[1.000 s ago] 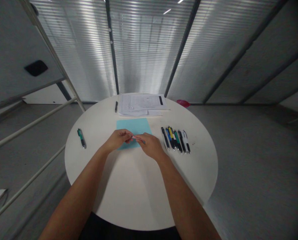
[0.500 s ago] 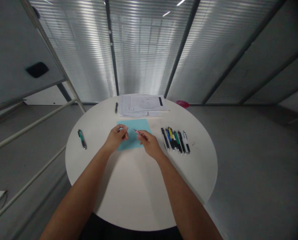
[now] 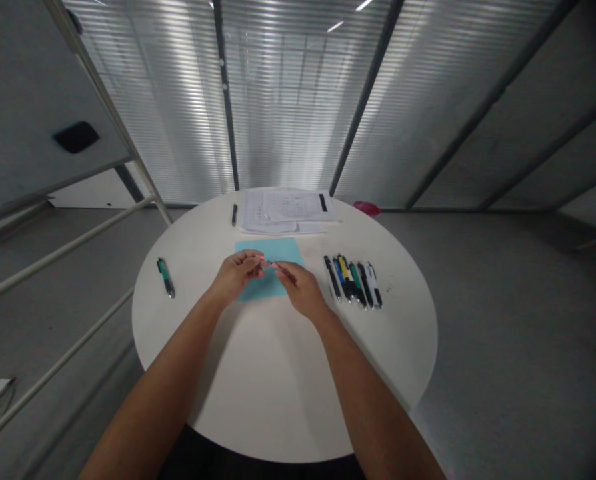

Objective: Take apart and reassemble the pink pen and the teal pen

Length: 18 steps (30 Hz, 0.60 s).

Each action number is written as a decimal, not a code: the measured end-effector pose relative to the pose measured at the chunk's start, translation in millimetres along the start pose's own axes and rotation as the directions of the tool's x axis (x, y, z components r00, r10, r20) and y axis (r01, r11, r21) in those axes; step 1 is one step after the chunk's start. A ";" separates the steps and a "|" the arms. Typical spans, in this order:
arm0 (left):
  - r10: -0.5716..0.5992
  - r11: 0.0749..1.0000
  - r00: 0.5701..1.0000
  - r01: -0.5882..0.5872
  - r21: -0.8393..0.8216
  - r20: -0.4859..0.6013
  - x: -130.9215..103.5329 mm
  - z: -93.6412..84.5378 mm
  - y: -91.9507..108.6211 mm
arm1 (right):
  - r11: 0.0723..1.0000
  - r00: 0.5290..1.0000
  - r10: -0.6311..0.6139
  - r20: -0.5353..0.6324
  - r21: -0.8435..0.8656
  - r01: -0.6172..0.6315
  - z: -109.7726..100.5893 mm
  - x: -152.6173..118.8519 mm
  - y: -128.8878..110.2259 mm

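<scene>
At twelve o'clock, pinching slim item [image 3: 270, 263] between left hand [image 3: 234, 274] and right hand [image 3: 301, 288]; could drop it (rather thin) by loosening.

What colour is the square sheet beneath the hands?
Light blue; the sheet shows best in the head view.

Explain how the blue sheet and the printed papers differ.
Colour: the blue sheet is light blue; the printed papers are white with dark print.
Place: the printed papers lie by the far edge of the white table; the blue sheet closer in.
View: the left hand and right hand partly hide the blue sheet, not the printed papers.
Both rest on the table.
</scene>
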<state>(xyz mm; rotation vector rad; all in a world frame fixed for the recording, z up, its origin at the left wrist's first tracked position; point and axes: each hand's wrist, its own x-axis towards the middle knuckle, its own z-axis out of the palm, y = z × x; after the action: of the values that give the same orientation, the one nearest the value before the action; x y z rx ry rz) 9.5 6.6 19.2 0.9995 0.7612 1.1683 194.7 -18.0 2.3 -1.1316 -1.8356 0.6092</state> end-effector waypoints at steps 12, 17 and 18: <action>-0.022 0.995 0.999 0.018 0.097 0.045 0.3 -1.7 -3.8 | 0.987 0.998 -0.031 0.052 -0.158 0.039 -3.7 -1.2 -0.2; 0.015 0.971 1.000 -0.014 0.238 -0.003 0.9 -0.4 -5.7 | 0.972 0.997 -0.018 0.069 -0.231 0.034 -4.4 -1.6 -1.1; 0.032 0.957 0.999 -0.025 0.291 -0.019 0.8 0.7 -5.6 | 0.970 0.997 -0.020 0.069 -0.241 0.036 -4.0 -1.6 -0.8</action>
<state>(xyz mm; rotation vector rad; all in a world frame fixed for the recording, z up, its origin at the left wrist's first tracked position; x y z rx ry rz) 12.4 6.7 14.3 1.2449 0.9593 1.1136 198.1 -20.0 4.2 -1.2545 -2.0209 0.4169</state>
